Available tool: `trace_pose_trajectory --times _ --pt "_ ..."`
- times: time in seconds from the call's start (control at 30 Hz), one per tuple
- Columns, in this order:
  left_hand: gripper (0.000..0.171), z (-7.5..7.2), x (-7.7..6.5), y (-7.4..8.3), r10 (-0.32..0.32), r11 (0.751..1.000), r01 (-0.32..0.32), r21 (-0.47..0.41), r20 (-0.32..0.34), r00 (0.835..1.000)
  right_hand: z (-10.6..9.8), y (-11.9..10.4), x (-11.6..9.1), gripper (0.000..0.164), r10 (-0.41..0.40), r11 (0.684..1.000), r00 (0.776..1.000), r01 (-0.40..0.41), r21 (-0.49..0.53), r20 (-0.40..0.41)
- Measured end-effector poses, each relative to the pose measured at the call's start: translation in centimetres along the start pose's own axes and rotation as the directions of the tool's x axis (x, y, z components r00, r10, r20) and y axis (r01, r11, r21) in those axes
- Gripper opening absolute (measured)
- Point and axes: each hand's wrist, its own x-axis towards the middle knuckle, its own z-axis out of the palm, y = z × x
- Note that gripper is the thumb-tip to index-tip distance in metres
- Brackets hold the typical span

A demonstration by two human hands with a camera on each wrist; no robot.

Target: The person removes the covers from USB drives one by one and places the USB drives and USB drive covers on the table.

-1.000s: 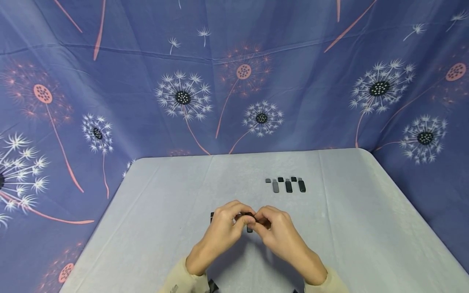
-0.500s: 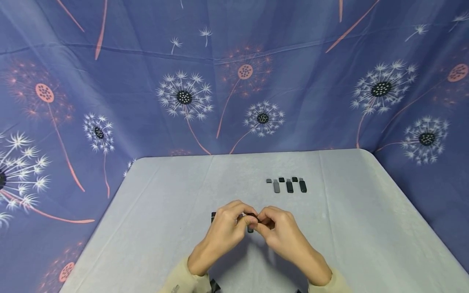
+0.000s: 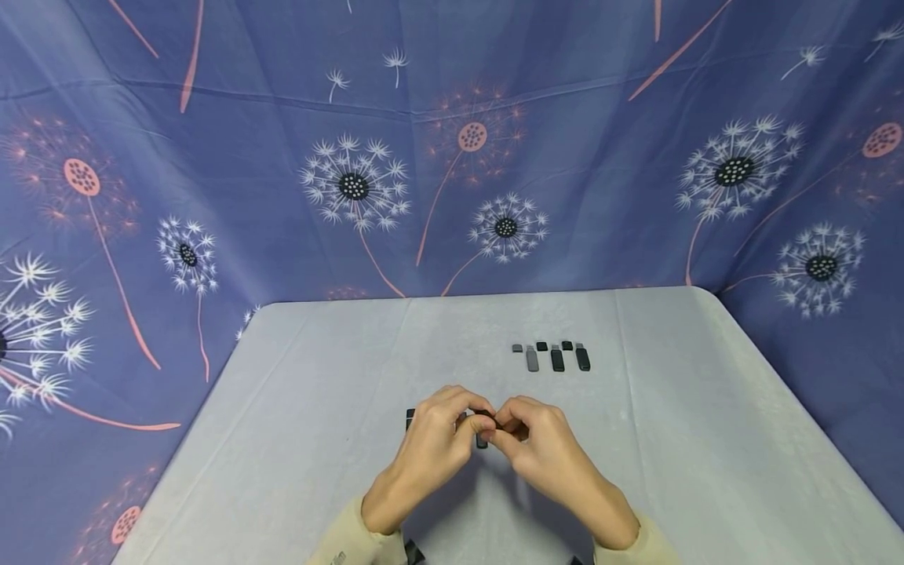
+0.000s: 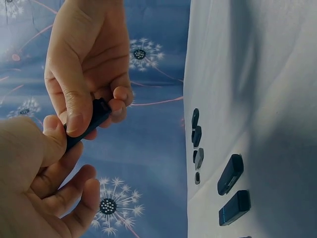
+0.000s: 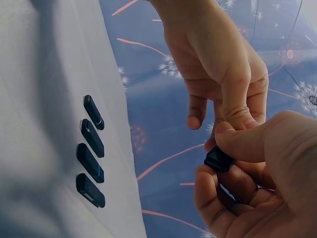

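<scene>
My left hand [image 3: 439, 431] and right hand [image 3: 538, 447] meet over the middle of the table, and each pinches one end of a dark USB stick [image 4: 100, 113]. Thumbs and fingers cover much of it. In the right wrist view a blunt end of the USB stick [image 5: 219, 159] pokes out from the right hand's fingers. Several capped dark USB sticks lie in a row on the table below, such as this one [image 5: 90, 162] in the right wrist view. From the head, the hands mostly hide that row; one stick [image 3: 482, 441] shows beneath the fingertips.
Farther back on the pale table [image 3: 339, 353] lie a grey uncapped USB stick [image 3: 532, 359] and two black ones [image 3: 557, 359]. Small caps, one grey [image 3: 517, 348] and two black [image 3: 541, 346], sit beside their connector ends. A blue dandelion-print cloth [image 3: 600, 196] hangs behind.
Both hands keep their pinch on the USB stick. Compared with a second ago the right hand sits slightly farther right; the sticks on the table have not moved.
</scene>
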Motion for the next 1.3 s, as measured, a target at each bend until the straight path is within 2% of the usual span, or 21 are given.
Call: trace_pose_trajectory --times 0.27,0.5,0.77,0.9,1.13,1.3 --pt "0.005 -0.06 0.01 0.05 -0.017 1.0 0.017 -0.01 0.009 1.0 0.0 0.05 -0.05 0.016 0.001 1.0 1.0 -0.001 0.002 0.005" --pt "0.006 0.05 0.02 -0.09 -0.063 0.997 0.064 -0.052 0.02 0.998 0.14 0.11 -0.22 0.017 0.013 1.0 1.0 -0.014 0.022 0.004" --pt "0.007 0.2 0.0 -0.09 -0.075 0.995 0.075 -0.061 0.015 0.997 0.39 0.23 -0.47 0.017 0.024 0.999 1.0 -0.024 0.041 -0.012" --pt "0.007 0.21 -0.01 -0.14 -0.053 0.997 0.054 -0.052 0.019 0.998 0.37 0.33 -0.56 0.019 0.016 1.0 1.0 -0.015 0.025 -0.008" --pt "0.008 0.35 0.14 -0.45 0.06 0.998 -0.061 0.01 0.064 0.996 0.03 0.39 -0.73 0.016 0.028 1.0 0.999 -0.028 0.001 0.024" --pt "0.007 0.43 0.29 -0.29 0.042 0.999 -0.042 0.007 0.048 0.998 -0.06 0.32 -0.64 0.017 0.008 1.0 1.0 -0.008 -0.007 0.0"
